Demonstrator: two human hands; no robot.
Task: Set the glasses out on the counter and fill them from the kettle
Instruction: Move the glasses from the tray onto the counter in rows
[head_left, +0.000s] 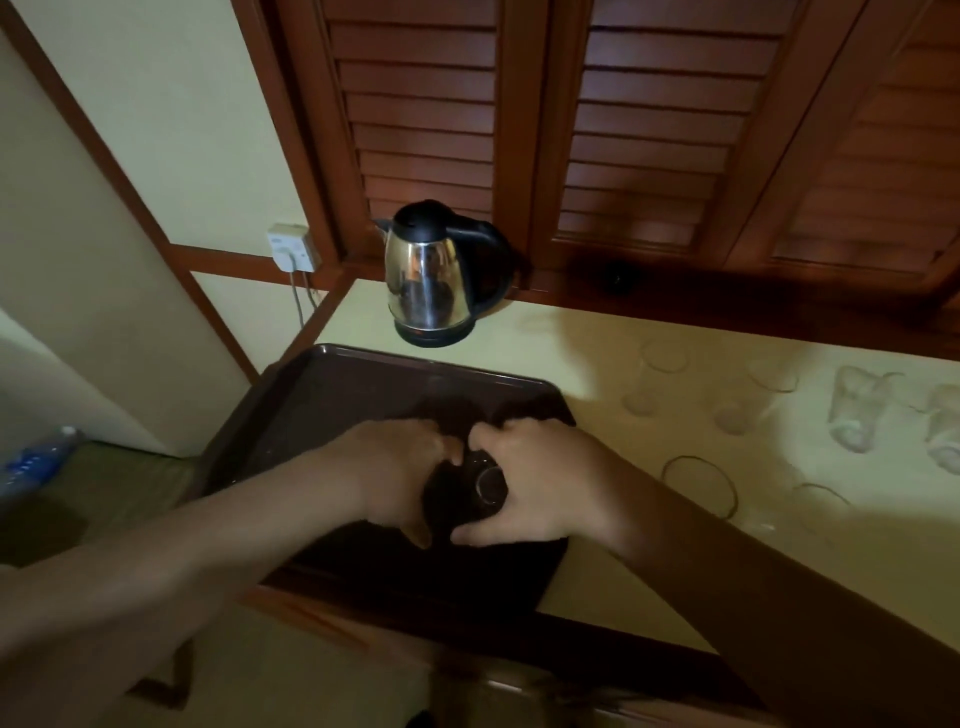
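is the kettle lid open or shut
Shut. The black lid sits flat on the kettle, which stands upright on its base at the back of the counter, with neither hand on it.

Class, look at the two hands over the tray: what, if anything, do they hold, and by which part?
Both the left hand and right hand clasp one dark-looking glass by its sides, above the tray.

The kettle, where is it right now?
In the head view, the kettle stands at the back left of the counter, against the wooden shutters. It sits just behind the dark tray, with the wall socket to its left.
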